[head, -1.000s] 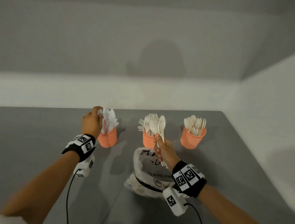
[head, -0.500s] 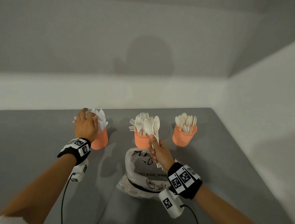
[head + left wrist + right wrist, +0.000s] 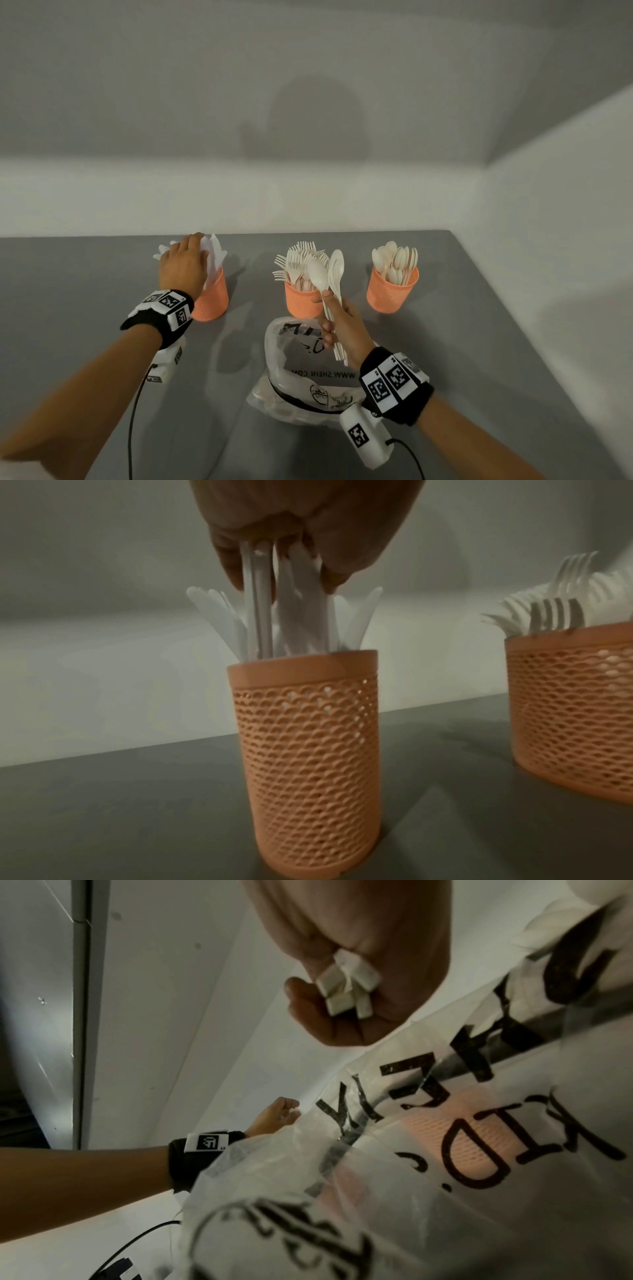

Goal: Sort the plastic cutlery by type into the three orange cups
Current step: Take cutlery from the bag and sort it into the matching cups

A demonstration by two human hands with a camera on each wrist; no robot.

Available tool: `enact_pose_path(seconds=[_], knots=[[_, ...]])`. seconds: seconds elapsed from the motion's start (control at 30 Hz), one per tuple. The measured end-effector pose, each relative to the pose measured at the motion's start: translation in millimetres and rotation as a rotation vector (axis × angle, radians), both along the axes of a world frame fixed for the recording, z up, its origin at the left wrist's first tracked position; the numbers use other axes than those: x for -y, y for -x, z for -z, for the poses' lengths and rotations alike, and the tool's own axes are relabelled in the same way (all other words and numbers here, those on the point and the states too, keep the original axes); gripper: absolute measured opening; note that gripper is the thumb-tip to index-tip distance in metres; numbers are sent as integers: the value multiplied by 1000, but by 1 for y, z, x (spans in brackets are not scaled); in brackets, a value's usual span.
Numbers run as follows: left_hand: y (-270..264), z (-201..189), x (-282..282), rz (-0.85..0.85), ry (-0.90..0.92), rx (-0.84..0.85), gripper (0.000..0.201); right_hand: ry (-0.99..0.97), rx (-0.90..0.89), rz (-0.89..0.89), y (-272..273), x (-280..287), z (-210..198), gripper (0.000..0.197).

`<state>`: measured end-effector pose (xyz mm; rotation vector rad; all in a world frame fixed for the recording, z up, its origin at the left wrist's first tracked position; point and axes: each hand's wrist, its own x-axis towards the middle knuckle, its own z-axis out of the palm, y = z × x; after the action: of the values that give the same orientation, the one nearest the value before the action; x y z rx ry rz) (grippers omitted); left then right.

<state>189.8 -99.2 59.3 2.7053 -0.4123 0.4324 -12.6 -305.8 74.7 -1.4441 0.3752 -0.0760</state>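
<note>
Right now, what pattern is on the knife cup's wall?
Orange scale-like mesh on the knife cup, plain rim band; left wrist view.

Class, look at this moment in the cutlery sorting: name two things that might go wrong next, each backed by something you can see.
1. The left hand grips knives standing in the tall, narrow left cup; a sideways push may tip it.
2. The right hand holds spoons right in front of the fork cup, while the spoon cup stands further right; they could land among the forks.
</note>
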Motion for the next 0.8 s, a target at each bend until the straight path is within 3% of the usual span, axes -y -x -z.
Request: enact_pose_path(seconds=[0.1, 0.17, 0.27, 0.43, 0.53, 0.63, 0.73, 0.8], knots=[[5, -4, 7, -13, 89, 55, 39, 53, -2, 26, 0, 0, -1, 24], [19, -15, 20, 93, 258, 102, 40, 100, 1, 52, -1, -2, 0, 19], [57, -44, 50, 257, 515, -7, 37, 215, 35, 128, -7, -4, 7, 22], [114, -65, 94, 453, 472, -348, 25, 375, 92, 193, -10, -5, 14, 17], [128, -59, 112, 454, 426, -386, 24, 447, 110, 196, -9, -1, 18, 24], [127, -52, 123, 424, 442, -381, 14, 368, 110, 174, -4, 5, 20, 39], [128, -54, 125, 441, 506, -450, 13, 235, 108, 172, 5, 13, 14, 26], [128, -58, 125, 442, 609, -488, 17, 208, 72, 190, 9, 20, 14, 28]])
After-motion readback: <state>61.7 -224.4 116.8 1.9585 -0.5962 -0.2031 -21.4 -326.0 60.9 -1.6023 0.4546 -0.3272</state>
